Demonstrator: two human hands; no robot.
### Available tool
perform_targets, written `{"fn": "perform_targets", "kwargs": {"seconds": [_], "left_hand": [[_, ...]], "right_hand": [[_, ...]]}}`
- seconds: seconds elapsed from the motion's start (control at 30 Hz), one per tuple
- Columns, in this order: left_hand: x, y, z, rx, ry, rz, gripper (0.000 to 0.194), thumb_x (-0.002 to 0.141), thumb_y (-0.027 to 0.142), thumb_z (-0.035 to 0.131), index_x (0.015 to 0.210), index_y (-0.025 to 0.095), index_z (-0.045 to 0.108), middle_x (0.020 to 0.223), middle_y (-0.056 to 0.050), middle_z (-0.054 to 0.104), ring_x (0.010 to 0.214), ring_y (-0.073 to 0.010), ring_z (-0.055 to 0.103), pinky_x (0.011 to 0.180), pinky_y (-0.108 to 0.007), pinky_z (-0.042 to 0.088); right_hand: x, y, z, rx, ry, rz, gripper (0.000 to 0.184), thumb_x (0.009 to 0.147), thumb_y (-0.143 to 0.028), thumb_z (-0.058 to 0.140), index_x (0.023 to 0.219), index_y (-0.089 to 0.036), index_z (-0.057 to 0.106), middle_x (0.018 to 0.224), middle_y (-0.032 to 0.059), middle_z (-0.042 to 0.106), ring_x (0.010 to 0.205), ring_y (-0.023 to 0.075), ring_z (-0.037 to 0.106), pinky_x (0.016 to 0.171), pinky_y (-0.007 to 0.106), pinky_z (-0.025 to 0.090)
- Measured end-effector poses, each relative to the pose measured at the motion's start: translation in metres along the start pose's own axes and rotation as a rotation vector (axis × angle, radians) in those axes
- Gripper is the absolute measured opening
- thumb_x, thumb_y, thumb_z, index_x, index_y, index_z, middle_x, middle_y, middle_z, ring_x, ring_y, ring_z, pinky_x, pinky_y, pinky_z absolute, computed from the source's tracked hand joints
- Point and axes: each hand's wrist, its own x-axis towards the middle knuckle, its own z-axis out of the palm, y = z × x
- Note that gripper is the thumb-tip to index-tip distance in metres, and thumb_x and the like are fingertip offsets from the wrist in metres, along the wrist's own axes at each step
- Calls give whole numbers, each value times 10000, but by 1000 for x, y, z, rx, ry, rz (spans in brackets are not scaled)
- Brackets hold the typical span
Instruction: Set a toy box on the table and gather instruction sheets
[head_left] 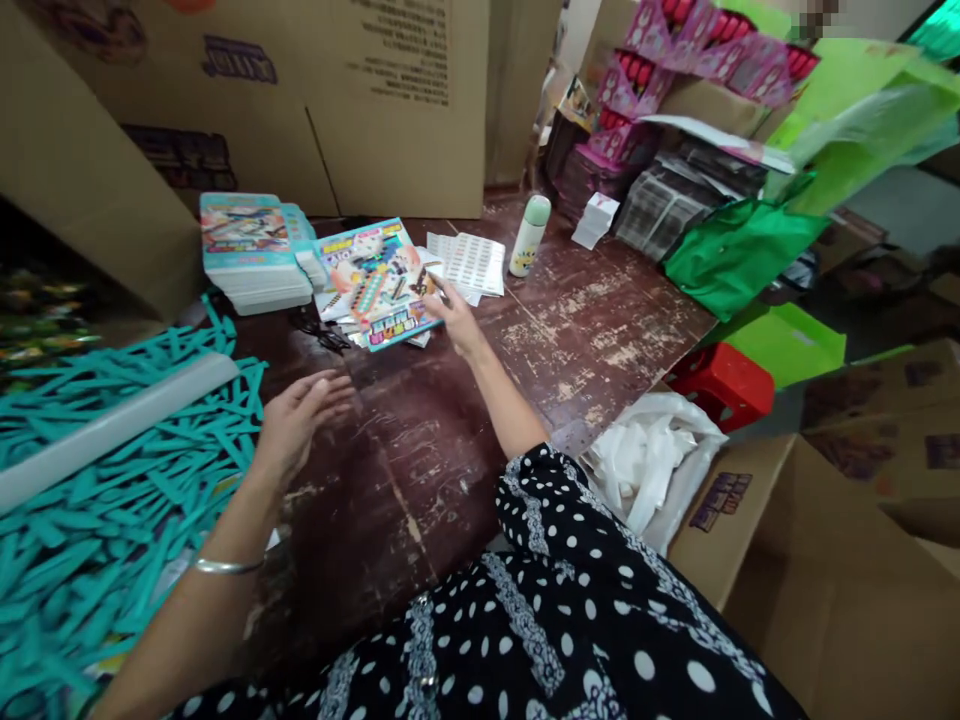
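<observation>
My right hand (454,318) reaches forward over the worn wooden table (570,340) and its fingers touch the right edge of a colourful printed toy card (377,281), which lies tilted on a few more cards. Whether the fingers grip the card is unclear. My left hand (300,420) hovers open, palm down, over the table's left part, holding nothing, with a silver bangle (225,566) on its wrist. A thick stack of the same cards (251,250) stands left of the tilted card. White label sheets (469,262) lie just right of it.
A heap of teal plastic strips (112,480) with a white tube (105,430) fills the left. Big cardboard boxes (375,100) wall the back. A small white-green bottle (529,235), green bags (739,250), pink packs (675,70), a red stool (724,385), a white plastic bag (652,460) and an open carton (817,590) crowd the right.
</observation>
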Motion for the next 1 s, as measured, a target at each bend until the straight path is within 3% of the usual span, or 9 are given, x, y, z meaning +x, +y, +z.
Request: {"fn": "perform_targets", "kwargs": {"seconds": [0.07,0.17,0.33,0.43,0.6,0.8,0.87,1.0], "left_hand": [[-19,14,-11,-65,19,2,816,646,692,988,1221,157,766,1258,-198,820,1049,-276,822,792,-299,677],[-45,25,-13,-122,-17,20,862,610,660,1029,1272,182,755,1240,-168,827,1052,-282,813,783,-320,680],[-78,14,-9,-128,61,73,857,434,508,1106,1152,162,790,1173,-97,828,1041,-216,760,901,-295,641],[-99,6,-20,-109,51,102,793,446,448,1092,1120,160,789,1150,-79,821,1043,-200,746,948,-293,624],[-133,6,-61,-141,46,139,695,471,421,1063,1049,160,779,1028,-57,800,882,-164,731,783,-246,625],[-155,13,-119,-279,68,198,710,507,473,1061,1070,131,794,959,-56,783,769,-141,712,649,-218,622],[-158,14,-136,-325,77,176,709,539,478,1050,1103,132,796,935,-46,779,739,-140,707,588,-206,604],[-160,14,-161,-376,49,74,786,640,435,975,1349,203,729,964,-31,793,626,-117,664,515,-205,562]], "right_hand": [[-26,-7,20,85,-81,-55,768,918,-655,732,1552,-249,578,1599,90,635,1501,296,584,1247,441,522],[-70,-18,38,185,-187,-57,820,857,-629,790,1539,-230,573,1590,109,643,1481,308,605,1255,469,521],[-132,-33,55,217,-212,-19,847,799,-569,861,1519,-219,584,1601,113,642,1464,302,623,1281,453,505],[-165,-42,65,240,-202,44,882,726,-506,932,1488,-219,595,1512,111,705,1390,295,672,1224,435,560],[-207,-58,102,332,-169,133,711,716,-409,947,1334,-215,655,1316,73,779,1204,240,743,992,315,666],[-232,-72,171,358,-170,227,506,844,-365,864,1258,-197,628,1057,33,777,834,143,733,703,203,654],[-235,-78,191,308,-164,256,515,896,-374,823,1332,-199,612,1103,52,790,827,142,736,711,208,664],[-239,-99,223,111,-83,313,778,997,-468,732,1677,-271,408,1310,82,780,806,162,767,697,272,692]]}}
